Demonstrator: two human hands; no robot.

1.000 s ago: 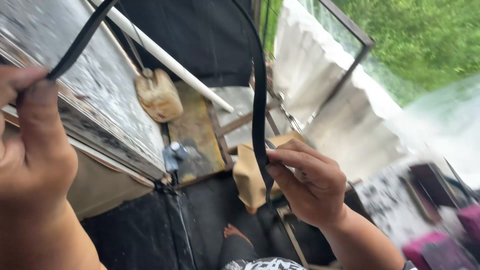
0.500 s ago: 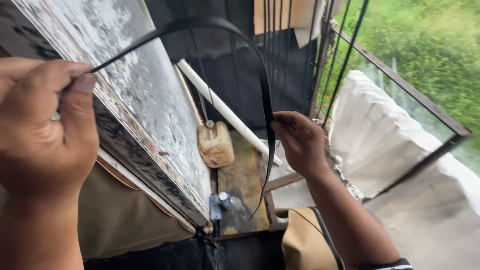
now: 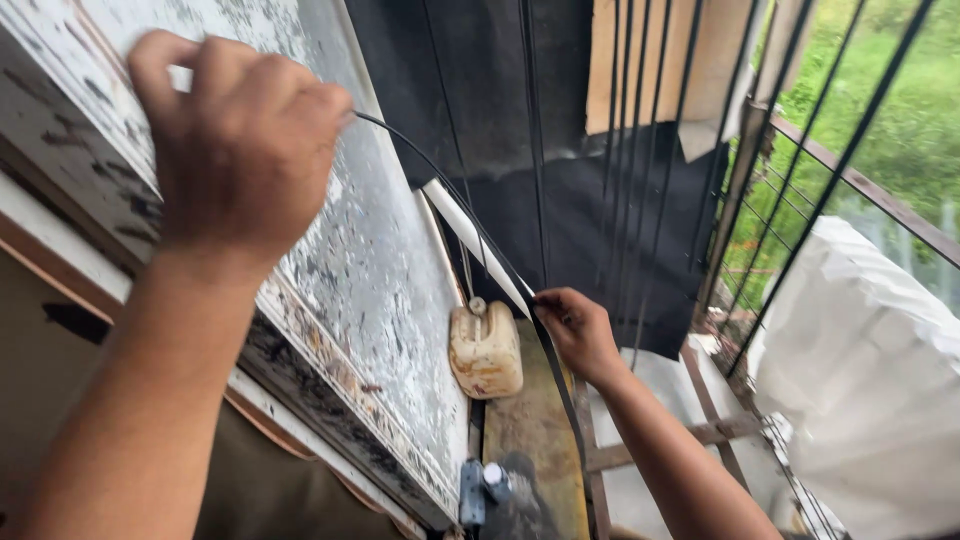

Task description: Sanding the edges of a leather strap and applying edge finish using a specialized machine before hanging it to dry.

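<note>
We see the black strip (image 3: 470, 225) stretched diagonally between 2 closed grips: left hand (image 3: 240, 130) fisted on its upper end, right hand (image 3: 578, 332) pinching lower down, nearer the dirty jug (image 3: 486, 350)

Left side is shut off by the peeling white panel (image 3: 390, 300) — no passage there. On the right, black bars (image 3: 800, 200) wall off the greenery. Between them runs a narrow lane, crossed by the black strap (image 3: 470, 225) and a slanting white pipe (image 3: 470, 235) — the dirty jug (image 3: 486, 352) sits low on the plank (image 3: 535, 440).
</note>
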